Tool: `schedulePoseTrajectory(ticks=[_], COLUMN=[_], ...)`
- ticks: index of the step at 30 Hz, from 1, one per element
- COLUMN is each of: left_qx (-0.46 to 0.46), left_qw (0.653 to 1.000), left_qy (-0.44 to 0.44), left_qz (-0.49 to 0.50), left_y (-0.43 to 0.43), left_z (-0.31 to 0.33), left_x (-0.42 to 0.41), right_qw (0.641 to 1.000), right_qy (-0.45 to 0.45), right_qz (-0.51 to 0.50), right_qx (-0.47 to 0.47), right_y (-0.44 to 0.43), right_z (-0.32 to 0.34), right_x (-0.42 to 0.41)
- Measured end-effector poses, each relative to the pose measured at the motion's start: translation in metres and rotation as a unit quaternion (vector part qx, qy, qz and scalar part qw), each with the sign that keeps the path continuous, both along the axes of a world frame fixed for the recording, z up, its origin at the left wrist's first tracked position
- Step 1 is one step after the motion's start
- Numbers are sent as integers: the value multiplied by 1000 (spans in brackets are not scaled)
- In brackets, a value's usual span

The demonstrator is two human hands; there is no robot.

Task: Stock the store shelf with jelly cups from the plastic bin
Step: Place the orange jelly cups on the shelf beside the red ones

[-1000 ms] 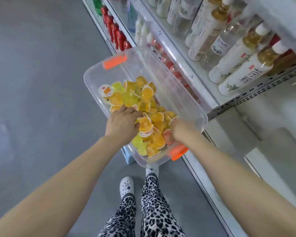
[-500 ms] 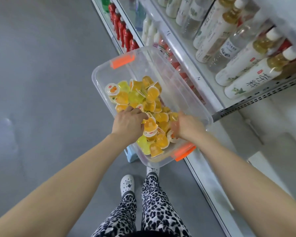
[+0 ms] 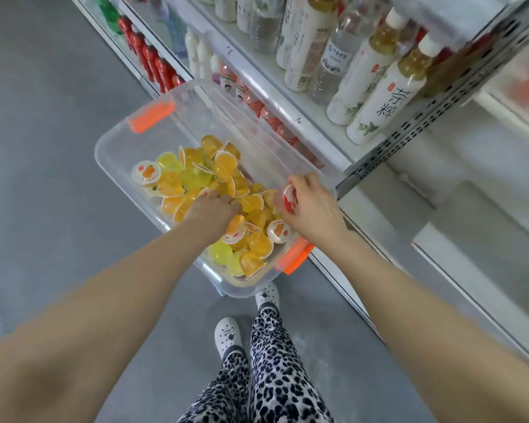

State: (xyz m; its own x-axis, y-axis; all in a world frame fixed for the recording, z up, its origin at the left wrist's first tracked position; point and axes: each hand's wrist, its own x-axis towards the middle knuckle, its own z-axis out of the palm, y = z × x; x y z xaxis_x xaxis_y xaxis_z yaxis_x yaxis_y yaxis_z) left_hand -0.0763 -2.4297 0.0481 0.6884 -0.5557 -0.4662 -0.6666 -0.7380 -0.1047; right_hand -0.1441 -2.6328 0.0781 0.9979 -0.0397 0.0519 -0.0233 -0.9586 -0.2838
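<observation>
Bin (image 3: 97, 157) at the shelf (image 3: 303, 117) — your right hand (image 3: 313, 209) holds a single cup (image 3: 287, 195).
Your left hand (image 3: 214, 209) sits knuckles-up in the pile with its fingertips buried, so whether it grasps anything cannot be judged. The right hand's fingers pinch the single cup, red-and-white lid, just over the bin's shelf-side rim; its contents are blurred. Grey floor (image 3: 43, 117); bottles (image 3: 385, 96) on the shelf, upper tiers cut off. The jelly cups (image 3: 196, 175) — orange and yellow, clear-walled — lie heaped in the clear, orange-latched bin.
</observation>
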Motion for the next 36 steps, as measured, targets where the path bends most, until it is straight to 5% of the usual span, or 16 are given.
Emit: schedulePoseTrajectory(ticks=[3,6,11,21,29,36], left_qx=[13,-88,-332,-463,-527,-552], left_qw=[1000,989,895,872,824,803], left_qy=[-15,27,143,151,193,183], left_qz=[16,113,263,41,-77,-129], left_y=[2,8,9,-79,-202,-297], left_z=[3,17,56,148,224,263], left_x=[3,3,-8,-45,-90,-130], right_qw=[999,998,995,984,932,891], right_qy=[9,-13,-47,-123,-253,-214], right_qz=[8,-3,-31,-125,-259,-399], right_qx=[31,55,78,45,34,45], right_y=[-4,-8,-12,-81,-171,-283], right_z=[6,20,57,158,258,282], right_x=[-6,-14,-36,-129,-221,-273])
